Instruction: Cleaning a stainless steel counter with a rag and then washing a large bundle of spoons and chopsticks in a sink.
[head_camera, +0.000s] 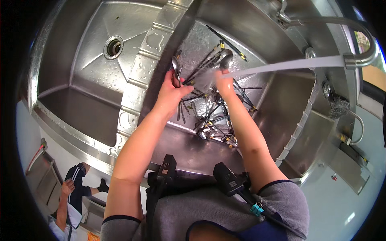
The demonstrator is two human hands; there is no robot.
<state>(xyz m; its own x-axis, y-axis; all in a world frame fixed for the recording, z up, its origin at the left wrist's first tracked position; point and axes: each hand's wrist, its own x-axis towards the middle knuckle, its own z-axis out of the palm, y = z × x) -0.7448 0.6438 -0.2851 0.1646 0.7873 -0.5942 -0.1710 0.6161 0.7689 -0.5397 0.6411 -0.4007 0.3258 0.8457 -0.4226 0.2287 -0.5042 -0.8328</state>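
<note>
My left hand [174, 93] grips several metal spoons [176, 64], their bowls pointing away from me and their handles sticking out below the palm. In my right hand [225, 83] another metal spoon [226, 59] is held, bowl outward. A stream of water [280, 66] runs across from the faucet and meets my right hand, splashing between both hands. Beneath them, black chopsticks [201, 64] with yellow bands and more spoons [202, 132] lie scattered on the floor of the stainless-steel sink basin [193, 39]. Splashing water blurs part of the pile.
To the left is a second basin [96, 72] with a drain [113, 47], beyond a wet metal divider [141, 66]. The curved faucet [359, 60] and a steel-wool scrubber [339, 107] are at the right. Another person [72, 192] stands at lower left.
</note>
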